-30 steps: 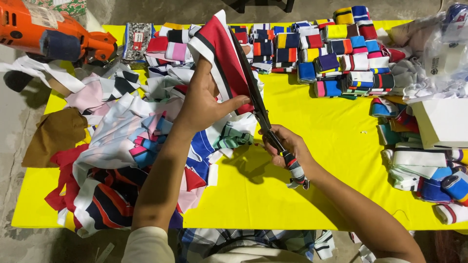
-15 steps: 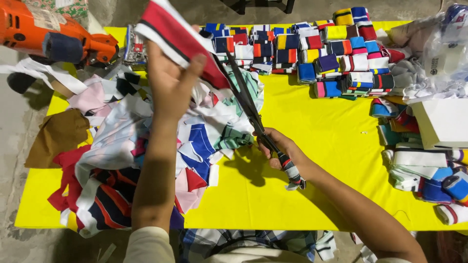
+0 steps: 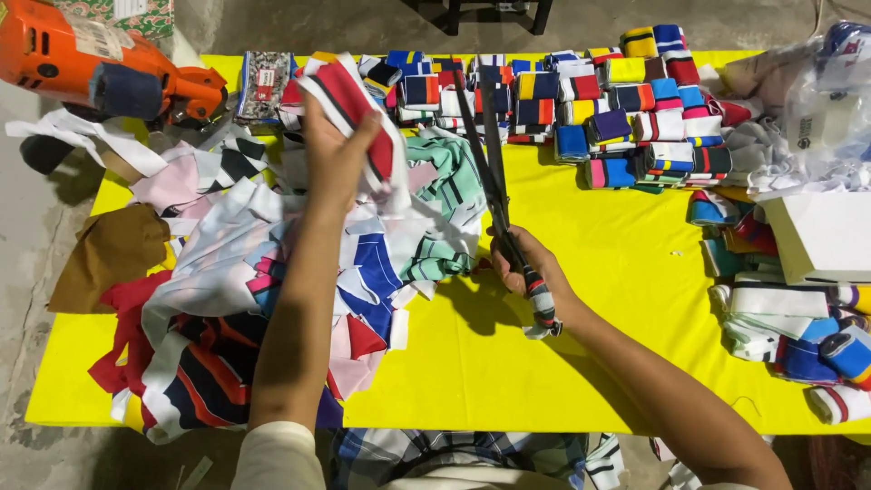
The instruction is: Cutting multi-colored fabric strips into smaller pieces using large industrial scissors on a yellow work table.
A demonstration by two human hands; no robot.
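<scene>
The left hand (image 3: pixel 337 150) is raised above the bench (image 3: pixel 626 299), fingers closed on a red, white and dark striped fabric strip (image 3: pixel 349 100) that stands up out of its grip, over the heap of loose cut pieces (image 3: pixel 272 290) spread across the left half of the yellow surface. The right hand (image 3: pixel 526 268) is clamped round the taped handles of a pair of long scissors (image 3: pixel 494 181), whose dark blades point away from the person, slightly parted, toward the far rows; the blades are apart from the strip and touch no cloth. Judging by how things lie, a good part of the work looks done: many small folded striped bundles (image 3: pixel 590 100) sit in neat rows along the far edge, and more rolled pieces (image 3: pixel 798 336) are stacked at the right beside a white box (image 3: pixel 821 236). The big tangled heap on the left suggests much cloth is left to go through. An orange power tool (image 3: pixel 100 68) lies at the far left corner, untouched, and a brown scrap (image 3: pixel 104 254) hangs over the left edge.
</scene>
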